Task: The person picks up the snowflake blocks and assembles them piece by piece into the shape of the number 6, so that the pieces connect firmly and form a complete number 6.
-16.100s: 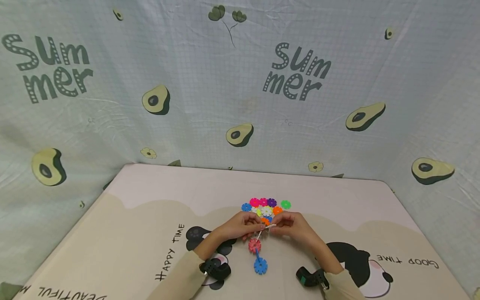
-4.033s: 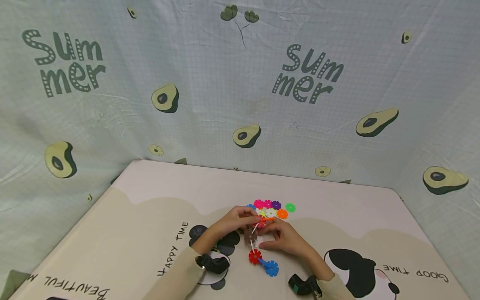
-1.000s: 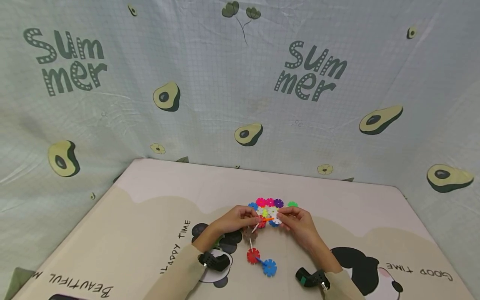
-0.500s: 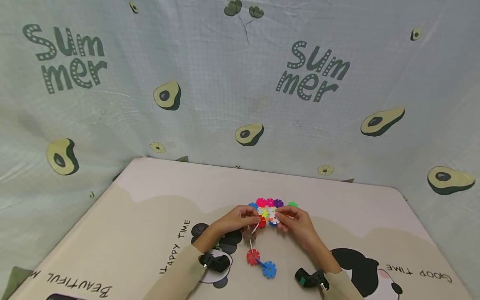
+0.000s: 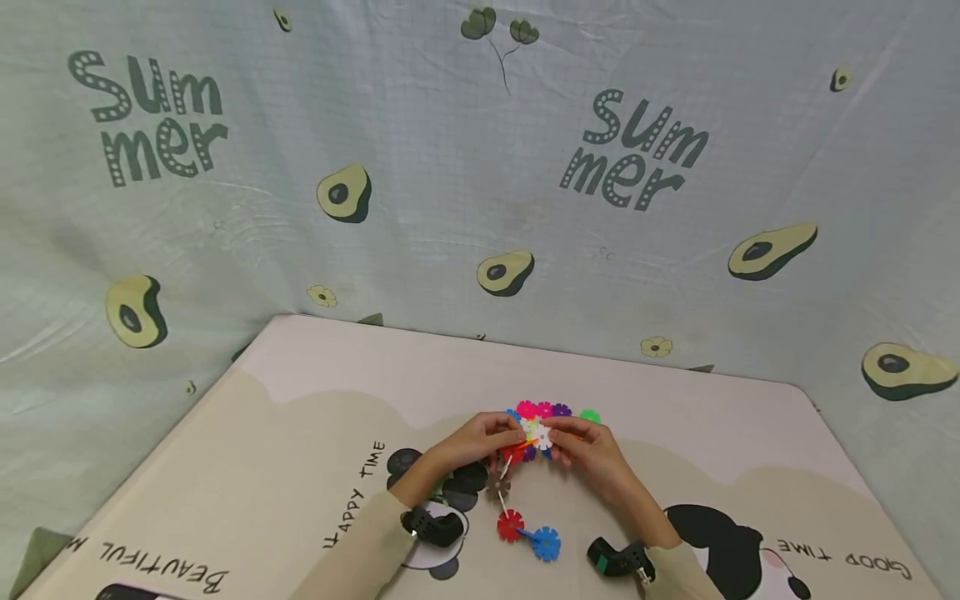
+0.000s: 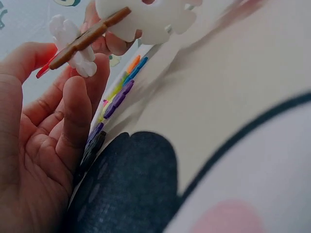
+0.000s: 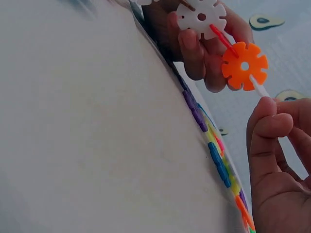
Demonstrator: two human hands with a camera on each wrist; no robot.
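My left hand holds a chain of notched plastic snowflake discs near its upper end, with fingers partly behind it. Hanging from it in the head view are a brown disc, a red disc and a blue disc. In the right wrist view, an orange disc sits at the chain's end, joined by an edge-on red disc to a white disc. My right hand pinches another white disc, edge-on in its wrist view and meeting the orange disc's slot; how deeply it sits I cannot tell.
Behind the hands lies a pile of loose discs, including pink, purple and green ones, partly covered by the hands. A dark object shows at the table's front left. A printed curtain hangs behind the table.
The chain has grown from blue, red and white discs to include brown, more red and orange. Lately my right hand has brought a white disc leftward to the orange one.
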